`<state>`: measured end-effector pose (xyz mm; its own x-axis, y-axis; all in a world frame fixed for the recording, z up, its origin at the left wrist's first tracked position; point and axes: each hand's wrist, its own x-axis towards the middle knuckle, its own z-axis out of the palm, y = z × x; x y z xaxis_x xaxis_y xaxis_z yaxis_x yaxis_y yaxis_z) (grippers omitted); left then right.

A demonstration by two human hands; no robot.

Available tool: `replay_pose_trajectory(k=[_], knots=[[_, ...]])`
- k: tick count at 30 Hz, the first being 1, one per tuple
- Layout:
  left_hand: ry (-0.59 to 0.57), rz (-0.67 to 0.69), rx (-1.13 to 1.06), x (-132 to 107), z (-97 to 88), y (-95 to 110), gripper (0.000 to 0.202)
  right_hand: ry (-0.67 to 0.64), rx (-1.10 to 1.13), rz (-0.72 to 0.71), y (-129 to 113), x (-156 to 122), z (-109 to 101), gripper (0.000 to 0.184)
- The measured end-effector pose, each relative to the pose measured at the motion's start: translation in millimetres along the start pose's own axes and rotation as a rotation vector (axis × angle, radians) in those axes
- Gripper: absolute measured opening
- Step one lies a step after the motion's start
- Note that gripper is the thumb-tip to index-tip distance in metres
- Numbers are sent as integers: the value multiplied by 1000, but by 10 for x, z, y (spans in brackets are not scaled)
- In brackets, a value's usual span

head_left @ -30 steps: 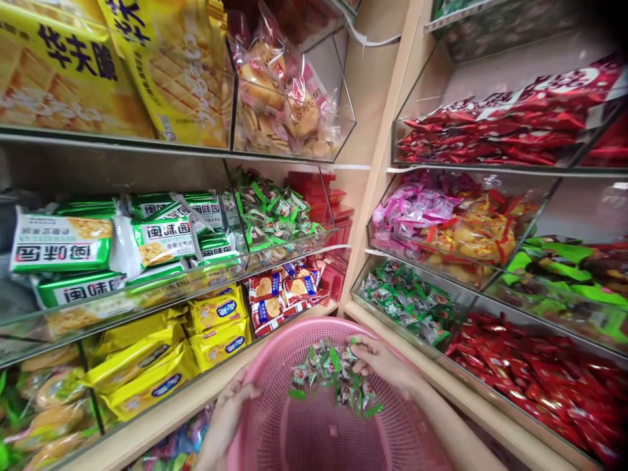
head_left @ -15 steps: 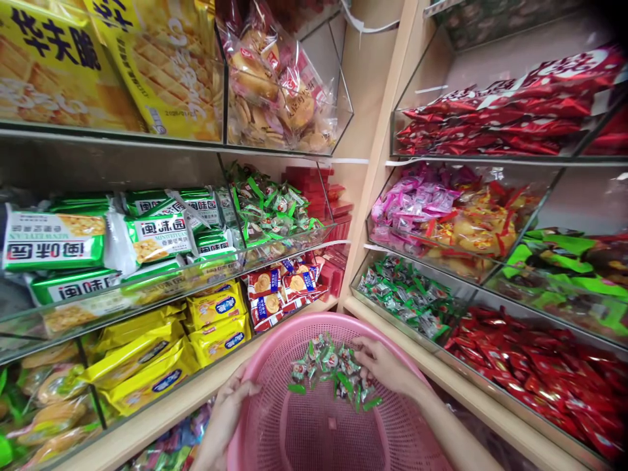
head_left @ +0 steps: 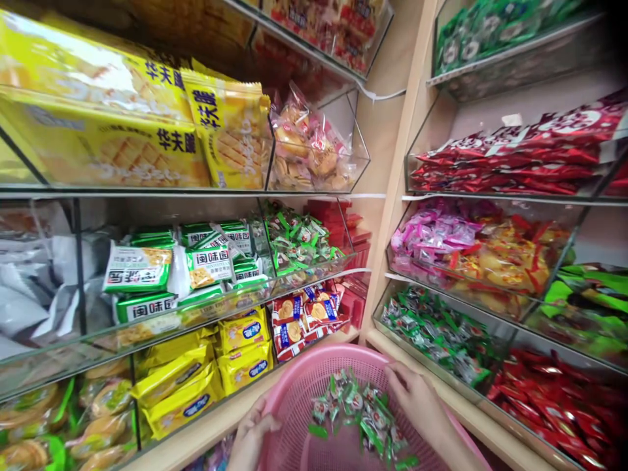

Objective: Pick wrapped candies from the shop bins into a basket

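Observation:
A pink plastic basket (head_left: 299, 386) sits at the bottom of the head view. Several small green-wrapped candies (head_left: 360, 412) lie inside it. My left hand (head_left: 252, 435) grips the basket's left rim with fingers curled over it. My right hand (head_left: 417, 399) rests on the right side of the basket, its fingers bent and touching the edge of the candy pile. Whether those fingers pinch a candy is hidden.
Glass-fronted shelves surround me. On the left stand yellow cracker bags (head_left: 147, 140), green biscuit packs (head_left: 196, 261) and a bin of green candies (head_left: 299, 239). The right-hand shelves hold a green candy bin (head_left: 436, 330), red wrappers (head_left: 554, 405) and pink sweets (head_left: 432, 232).
The camera has tilted up and left, so the basket sits lower in view. The candy pile has settled lower in the basket; both hands stay on the basket.

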<state>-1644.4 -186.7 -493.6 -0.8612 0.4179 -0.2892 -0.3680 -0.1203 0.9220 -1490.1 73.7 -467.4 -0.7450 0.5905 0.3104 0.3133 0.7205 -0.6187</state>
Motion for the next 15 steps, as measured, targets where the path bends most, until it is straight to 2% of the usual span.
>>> replay_pose_trajectory(k=[3, 5, 10, 12, 15], knots=[[-88, -25, -56, 41, -1, -17, 58, 89, 46, -18, -182, 103, -102, 33], [-152, -17, -114, 35, 20, -12, 59, 147, 81, -51, -406, 222, -232, 32], [-177, -21, -175, 30, 23, -15, 59, 311, 142, -250, -1252, 659, -636, 32], [-172, -24, -153, 47, -3, -21, 57, 282, 165, -351, -1590, 857, -728, 33], [-174, -13, -119, 70, -37, -8, 53, 255, 46, -447, -1973, 1147, -741, 35]])
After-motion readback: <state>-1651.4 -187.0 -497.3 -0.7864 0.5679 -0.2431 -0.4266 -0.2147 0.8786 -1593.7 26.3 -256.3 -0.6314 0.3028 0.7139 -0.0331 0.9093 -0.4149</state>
